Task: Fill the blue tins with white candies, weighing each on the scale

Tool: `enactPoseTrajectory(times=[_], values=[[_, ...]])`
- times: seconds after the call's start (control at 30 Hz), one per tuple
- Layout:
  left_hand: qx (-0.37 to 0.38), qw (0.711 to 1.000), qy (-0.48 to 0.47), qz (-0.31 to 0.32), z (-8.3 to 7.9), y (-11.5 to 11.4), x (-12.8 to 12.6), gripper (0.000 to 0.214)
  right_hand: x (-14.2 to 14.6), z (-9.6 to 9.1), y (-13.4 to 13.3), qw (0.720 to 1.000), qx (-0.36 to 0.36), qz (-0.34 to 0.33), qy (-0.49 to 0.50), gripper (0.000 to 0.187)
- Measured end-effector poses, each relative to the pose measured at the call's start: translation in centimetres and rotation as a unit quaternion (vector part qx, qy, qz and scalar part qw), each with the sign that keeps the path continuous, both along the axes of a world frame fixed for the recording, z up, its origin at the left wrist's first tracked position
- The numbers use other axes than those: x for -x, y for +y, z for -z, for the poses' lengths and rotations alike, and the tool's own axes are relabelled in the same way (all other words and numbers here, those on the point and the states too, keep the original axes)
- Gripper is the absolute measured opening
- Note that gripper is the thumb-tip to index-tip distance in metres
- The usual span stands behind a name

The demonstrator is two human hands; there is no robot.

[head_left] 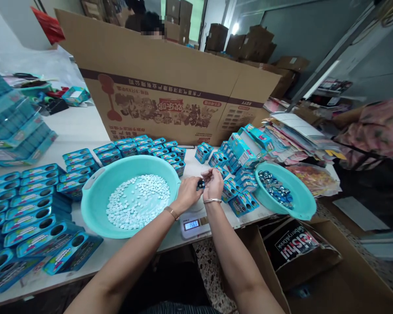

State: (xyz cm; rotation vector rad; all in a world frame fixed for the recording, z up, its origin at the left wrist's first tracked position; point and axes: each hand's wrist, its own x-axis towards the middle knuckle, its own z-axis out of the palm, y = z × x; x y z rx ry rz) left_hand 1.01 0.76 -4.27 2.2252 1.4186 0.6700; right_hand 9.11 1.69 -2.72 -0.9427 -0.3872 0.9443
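Pinching a small dark blue piece [201,184] in the left hand [188,192]: fingers closed on it, most of it covered, so I can't make out what it is. Right hand [214,183] is half open beside it, palm turned in, fingers curled; can't tell if it touches the piece. Both hands are over the bench [113,248], inside its near edge.

Scale [191,234] right below them at the near edge, its rear part hidden by hands and wrists. Display [192,225] is lit, reads 156-something; last digit unclear.

Left of the hands: big tub [94,192] with white pellets [140,218] spread on its floor. Left forearm covers part of its rim. Right: smaller tub [303,203] at the bench's right edge, holding shiny blue pieces [277,189], too small to read in detail.

Boxes [60,229] with round top holes run in rows to the near left corner, where the frame cuts some off. More boxes behind the big tub and beside the small one. Tall stack [16,117] at the left edge, also cut off.

Carton [196,87] stands along the far edge; a person [150,19] behind it is mostly hidden.
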Motion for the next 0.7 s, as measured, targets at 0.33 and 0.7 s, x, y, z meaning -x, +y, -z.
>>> enactPoseTrajectory(times=[0.33,0.7], values=[[-0.153,0.974,-0.13,-0.108,-2.4,-6.1,11.0,0.053,-1.0,-2.6,-1.3,0.999,-0.021,-0.039,-0.013,0.012],[-0.21,0.944,-0.084,-0.238,4.3,-14.8,16.9,0.054,16.8,1.7,3.1,0.617,0.014,-0.449,-0.646,0.03]])
